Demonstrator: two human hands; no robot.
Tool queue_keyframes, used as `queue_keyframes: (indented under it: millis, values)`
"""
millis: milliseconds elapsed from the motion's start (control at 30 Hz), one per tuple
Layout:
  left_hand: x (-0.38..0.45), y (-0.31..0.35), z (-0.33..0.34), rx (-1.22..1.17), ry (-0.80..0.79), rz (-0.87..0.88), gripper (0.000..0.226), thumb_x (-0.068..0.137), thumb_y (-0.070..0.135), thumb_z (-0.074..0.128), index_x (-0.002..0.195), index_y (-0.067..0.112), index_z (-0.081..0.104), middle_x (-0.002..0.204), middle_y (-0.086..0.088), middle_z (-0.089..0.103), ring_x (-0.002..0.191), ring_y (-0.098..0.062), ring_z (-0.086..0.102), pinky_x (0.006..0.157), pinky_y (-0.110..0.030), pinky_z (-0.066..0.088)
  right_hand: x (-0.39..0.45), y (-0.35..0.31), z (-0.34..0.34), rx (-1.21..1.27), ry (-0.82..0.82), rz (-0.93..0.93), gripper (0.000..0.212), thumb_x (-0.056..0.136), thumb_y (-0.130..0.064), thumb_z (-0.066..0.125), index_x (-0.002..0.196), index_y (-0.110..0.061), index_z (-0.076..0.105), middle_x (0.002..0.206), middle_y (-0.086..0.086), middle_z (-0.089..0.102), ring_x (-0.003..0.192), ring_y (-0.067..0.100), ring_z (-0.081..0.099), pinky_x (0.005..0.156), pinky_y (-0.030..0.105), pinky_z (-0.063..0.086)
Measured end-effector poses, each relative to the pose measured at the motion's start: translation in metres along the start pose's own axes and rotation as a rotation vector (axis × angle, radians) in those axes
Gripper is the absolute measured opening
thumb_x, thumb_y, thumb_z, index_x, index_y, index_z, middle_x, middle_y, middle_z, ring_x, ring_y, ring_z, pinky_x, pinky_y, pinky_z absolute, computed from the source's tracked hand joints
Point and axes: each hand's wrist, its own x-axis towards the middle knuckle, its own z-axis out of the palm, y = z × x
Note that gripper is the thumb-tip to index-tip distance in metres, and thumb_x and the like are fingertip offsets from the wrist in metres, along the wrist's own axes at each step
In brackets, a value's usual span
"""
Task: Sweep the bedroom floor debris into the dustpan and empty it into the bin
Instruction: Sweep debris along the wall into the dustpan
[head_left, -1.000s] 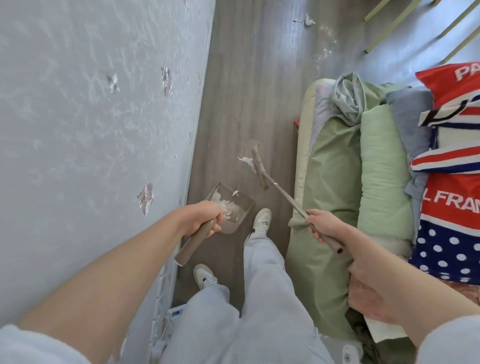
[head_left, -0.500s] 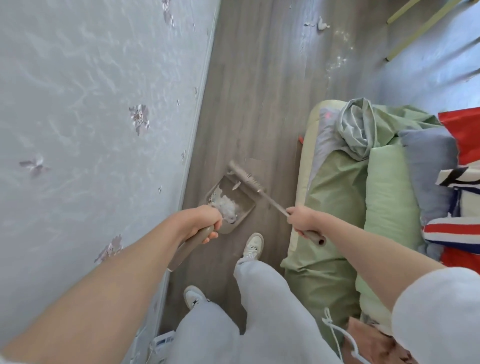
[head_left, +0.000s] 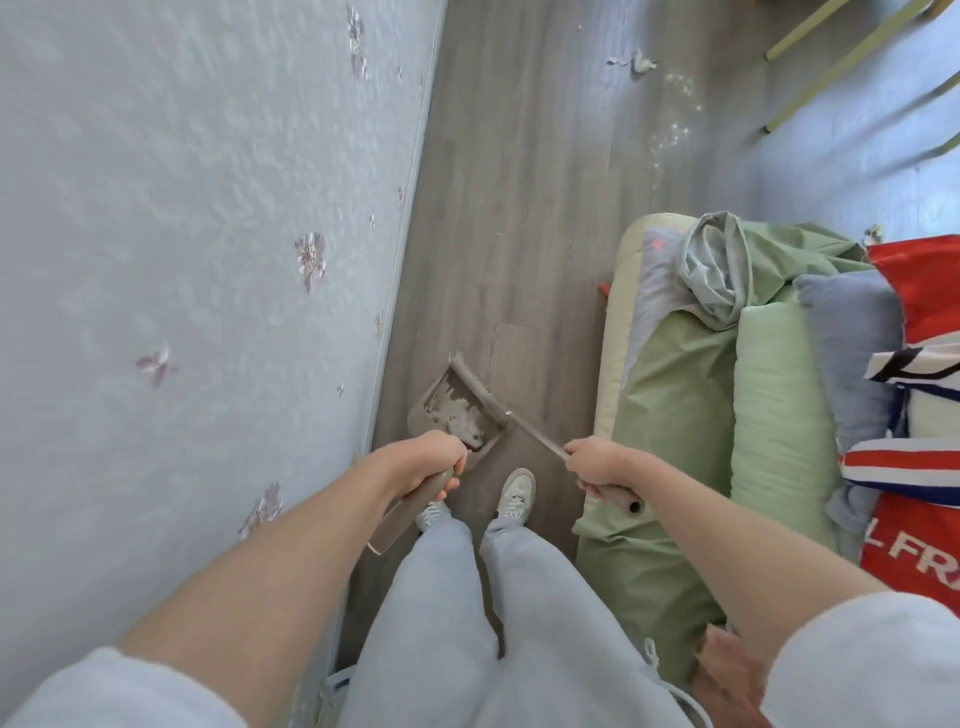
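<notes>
Gripping the dustpan (head_left: 457, 410) handle in my left hand (head_left: 431, 460) and the brush (head_left: 480, 384) in my right hand (head_left: 597, 462), I judge this pile gathered; farther floor debris (head_left: 644, 60) comes next.

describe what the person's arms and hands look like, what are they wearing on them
Both forearms are bare from above the elbow down. Pale light-grey sleeves, pushed or cut short, bunch at the upper arms near the frame's bottom corners. The left hand and right hand wear no gloves; no rings, watch or bracelets show.
</notes>
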Motion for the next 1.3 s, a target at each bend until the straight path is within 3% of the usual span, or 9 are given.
queue_keyframes:
  millis: [233, 500, 733, 833, 967, 1033, 1167, 1233, 1300]
  values:
    - [-0.026, 0.024, -0.035, -0.015, -0.024, 0.077, 0.016, 0.078, 0.007, 0.047, 0.092, 0.009, 0.054, 0.079, -0.010, 0.053, 0.058, -0.016, 0.048, 0.049, -0.021, 0.041, -0.062, 0.010, -0.056, 0.064, 0.054, -0.005, 0.050, 0.099, -0.007, 0.033, 0.147, -0.015, 0.039, 0.066, 0.007, 0.051, 0.043, 0.018, 0.044, 0.039, 0.025, 0.040]
    - [-0.047, 0.142, -0.083, 0.054, 0.003, 0.177, 0.013, 0.080, 0.006, 0.045, 0.088, 0.011, 0.054, 0.072, -0.007, 0.052, 0.054, -0.014, 0.047, 0.049, -0.021, 0.039, -0.066, 0.005, -0.122, 0.219, 0.206, -0.064, 0.053, 0.094, -0.010, 0.037, 0.146, -0.021, 0.042, 0.066, 0.008, 0.051, 0.040, 0.016, 0.043, 0.039, 0.027, 0.040]
    - [-0.028, 0.291, -0.108, 0.045, 0.027, 0.206, 0.025, 0.083, 0.005, 0.045, 0.103, 0.009, 0.058, 0.073, -0.006, 0.052, 0.049, -0.012, 0.046, 0.047, -0.021, 0.039, -0.026, -0.007, -0.229, 0.425, 0.271, -0.129, 0.054, 0.094, -0.011, 0.039, 0.147, -0.022, 0.042, 0.059, 0.002, 0.051, 0.036, 0.013, 0.044, 0.037, 0.025, 0.041]
    - [-0.029, 0.361, -0.115, 0.060, 0.061, 0.200, 0.024, 0.081, 0.005, 0.046, 0.100, 0.009, 0.059, 0.072, -0.006, 0.054, 0.046, -0.012, 0.046, 0.047, -0.019, 0.040, -0.021, -0.017, -0.291, 0.454, 0.286, -0.135, 0.049, 0.096, -0.010, 0.037, 0.144, -0.018, 0.044, 0.062, 0.005, 0.052, 0.033, 0.010, 0.043, 0.035, 0.024, 0.040]
    - [-0.036, 0.462, -0.132, 0.063, 0.075, 0.230, 0.019, 0.080, 0.004, 0.046, 0.094, 0.010, 0.058, 0.070, -0.007, 0.054, 0.044, -0.012, 0.046, 0.046, -0.019, 0.040, -0.015, -0.032, -0.391, 0.514, 0.298, -0.148, 0.037, 0.096, -0.006, 0.033, 0.124, -0.026, 0.045, 0.065, 0.005, 0.050, 0.036, 0.010, 0.045, 0.038, 0.024, 0.040]
    - [-0.038, 0.480, -0.137, 0.075, 0.070, 0.241, 0.016, 0.081, 0.005, 0.047, 0.092, 0.011, 0.057, 0.072, -0.007, 0.054, 0.045, -0.012, 0.045, 0.047, -0.019, 0.040, -0.013, -0.039, -0.409, 0.523, 0.296, -0.138, 0.040, 0.094, -0.006, 0.031, 0.125, -0.024, 0.050, 0.064, 0.004, 0.048, 0.036, 0.010, 0.045, 0.038, 0.023, 0.040]
    - [-0.007, 0.576, -0.156, 0.111, 0.035, 0.226, 0.013, 0.084, 0.011, 0.049, 0.094, 0.012, 0.058, 0.074, -0.006, 0.054, 0.048, -0.012, 0.046, 0.048, -0.021, 0.041, 0.013, -0.060, -0.497, 0.702, 0.291, -0.068, 0.024, 0.097, -0.009, 0.035, 0.107, -0.018, 0.054, 0.064, 0.005, 0.050, 0.037, 0.011, 0.044, 0.038, 0.020, 0.034]
    - [0.014, 0.632, -0.166, 0.152, 0.027, 0.222, 0.015, 0.082, 0.011, 0.049, 0.095, 0.012, 0.057, 0.073, -0.007, 0.054, 0.048, -0.012, 0.046, 0.048, -0.021, 0.041, 0.034, -0.071, -0.544, 0.842, 0.298, -0.017, 0.025, 0.099, -0.011, 0.037, 0.116, -0.026, 0.048, 0.065, 0.007, 0.051, 0.036, 0.011, 0.044, 0.036, 0.016, 0.032]
    - [0.032, 0.678, -0.173, 0.201, 0.002, 0.210, 0.014, 0.080, 0.012, 0.049, 0.092, 0.014, 0.056, 0.074, -0.007, 0.053, 0.049, -0.012, 0.046, 0.049, -0.021, 0.040, 0.049, -0.079, -0.573, 1.006, 0.275, 0.041, 0.019, 0.100, -0.014, 0.038, 0.113, -0.023, 0.047, 0.067, 0.007, 0.049, 0.036, 0.010, 0.042, 0.035, 0.014, 0.031]
